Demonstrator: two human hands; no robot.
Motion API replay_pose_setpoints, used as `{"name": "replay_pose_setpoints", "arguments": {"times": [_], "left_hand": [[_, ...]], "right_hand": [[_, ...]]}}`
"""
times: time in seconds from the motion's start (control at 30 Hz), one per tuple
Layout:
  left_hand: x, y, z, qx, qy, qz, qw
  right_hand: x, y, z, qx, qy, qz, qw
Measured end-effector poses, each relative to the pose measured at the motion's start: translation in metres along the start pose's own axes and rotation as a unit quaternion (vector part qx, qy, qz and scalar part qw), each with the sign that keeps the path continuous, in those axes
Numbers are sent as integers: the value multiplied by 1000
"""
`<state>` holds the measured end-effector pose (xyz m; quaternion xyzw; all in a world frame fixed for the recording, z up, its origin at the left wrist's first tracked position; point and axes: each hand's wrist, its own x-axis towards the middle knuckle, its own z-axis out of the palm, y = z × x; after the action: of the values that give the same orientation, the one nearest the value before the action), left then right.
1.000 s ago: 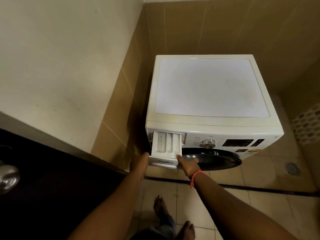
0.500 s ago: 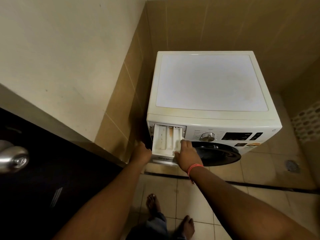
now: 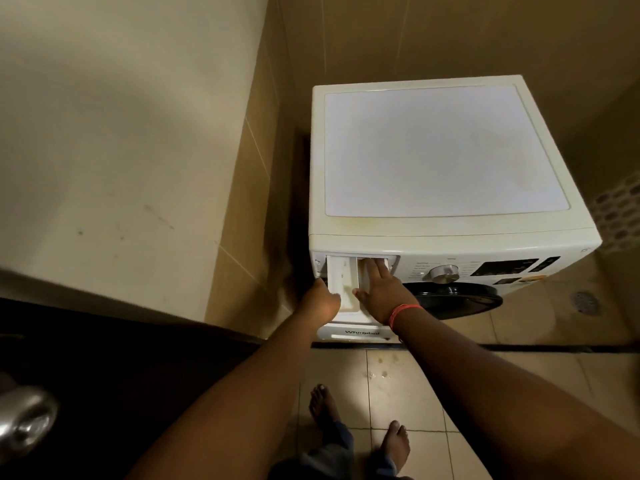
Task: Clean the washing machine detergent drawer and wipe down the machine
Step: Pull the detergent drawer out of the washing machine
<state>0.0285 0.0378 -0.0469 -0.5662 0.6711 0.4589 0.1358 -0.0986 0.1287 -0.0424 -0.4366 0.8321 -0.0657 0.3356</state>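
A white front-loading washing machine [image 3: 443, 154] stands in a tiled corner. Its detergent drawer [image 3: 341, 275] is pulled far out at the front left, compartments facing up, with the branded front panel lowest. My left hand [image 3: 320, 301] grips the drawer's left side edge. My right hand [image 3: 382, 292] lies flat over the drawer's right compartments, fingers stretched back toward the drawer slot and pressing down. A red band circles my right wrist. The right compartments are hidden under that hand.
The control dial [image 3: 444, 273], dark display [image 3: 507, 267] and black door [image 3: 453, 301] sit right of the drawer. A dark door with a metal knob [image 3: 24, 420] fills the lower left. Tiled wall [image 3: 256, 188] closes the left; a floor drain [image 3: 585, 301] lies right. My bare feet [image 3: 360, 417] stand below.
The drawer has come further out of the machine. My right hand moved from the drawer's front corner onto its top, reaching into the back compartments. My left hand stayed on the left edge.
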Motion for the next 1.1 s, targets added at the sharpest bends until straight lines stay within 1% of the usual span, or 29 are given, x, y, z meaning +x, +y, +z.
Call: {"name": "replay_pose_setpoints", "arguments": {"times": [0.2,0.37,0.43,0.47,0.53,0.63,0.77,0.9,1.1], "left_hand": [[26,-6,9,37,-34,19,999],[36,-6,10,42,-40,30,998],[36,-5,11,14,-39,12,999],[35,-4,11,-12,-45,-14,999],[35,-5,13,-49,-45,-35,997],[32,-7,12,-72,-48,-13,996],[23,-14,9,-54,-60,31,996],[0,-23,10,-59,-69,50,995],[-32,-44,22,-51,-78,67,993]], "right_hand": [[5,0,6,-35,36,-21,999],[7,-5,4,-36,50,-16,998],[10,-6,1,-42,44,-21,998],[10,-6,-1,-47,36,-21,998],[12,-7,-4,-51,20,-22,998],[11,-8,-10,-59,0,-14,998],[2,-9,-13,-67,-1,-8,998],[-19,-5,3,-73,2,3,997],[-59,5,27,-49,-2,3,999]]}}
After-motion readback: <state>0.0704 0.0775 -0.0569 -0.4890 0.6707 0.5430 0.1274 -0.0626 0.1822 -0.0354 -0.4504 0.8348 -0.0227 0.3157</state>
